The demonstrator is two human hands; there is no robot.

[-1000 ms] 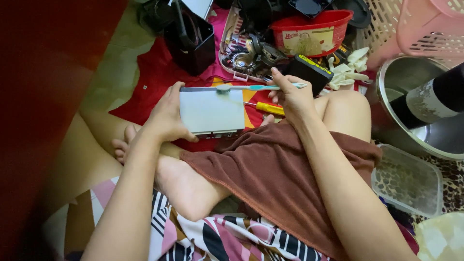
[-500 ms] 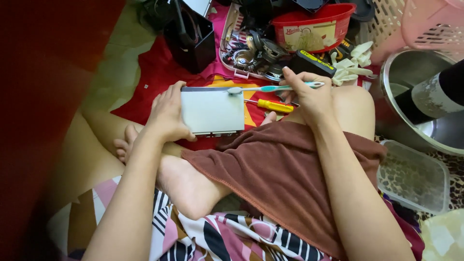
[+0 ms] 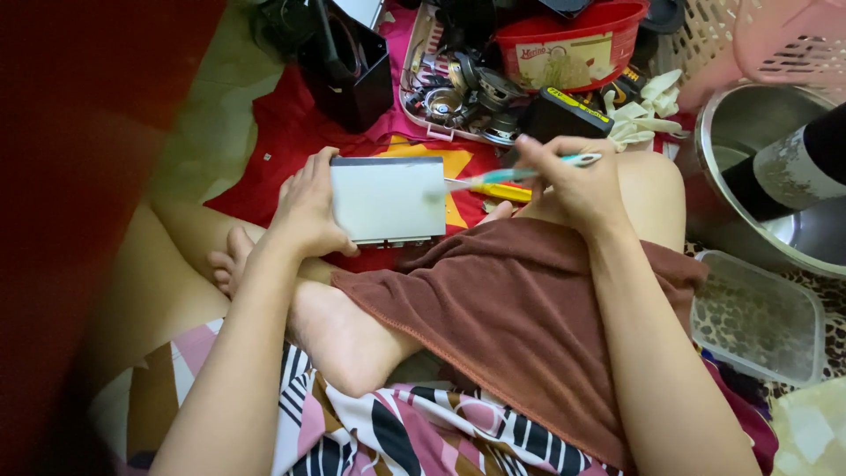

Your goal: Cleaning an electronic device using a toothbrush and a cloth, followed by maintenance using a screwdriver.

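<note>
Your left hand [image 3: 308, 207] grips the left edge of the white box [image 3: 388, 199], holding it flat above your crossed legs. Your right hand [image 3: 573, 181] is closed around a toothbrush [image 3: 515, 174] — its head sits at the box's right edge. This looks like brushing the casing clean; next, steady the box and sweep across its face.

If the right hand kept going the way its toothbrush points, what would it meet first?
The right hand aims the toothbrush leftward at the flat grey box held by the left hand. The brush head, blurred, already looks at the box's right edge, so probably the box; depth is unclear.
</note>
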